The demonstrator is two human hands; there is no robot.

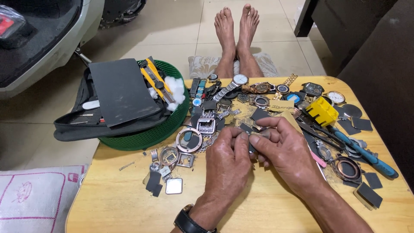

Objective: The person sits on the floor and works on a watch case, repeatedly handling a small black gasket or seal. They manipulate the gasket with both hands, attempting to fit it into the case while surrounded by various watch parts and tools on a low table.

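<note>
Black-strapped wrist leads to left hand [226,157], fingers pinched on small dark flat piece [251,148] at table centre; right hand [282,149] pinches the same piece from 3 o'clock. Judgement: keep grip low over wooden table [258,207], clear of round copper watch case [188,139] at 10 o'clock

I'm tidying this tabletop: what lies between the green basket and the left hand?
In the head view, loose watch parts lie between the green basket and the left hand: a round copper-coloured watch case and a square silver watch case.
</note>
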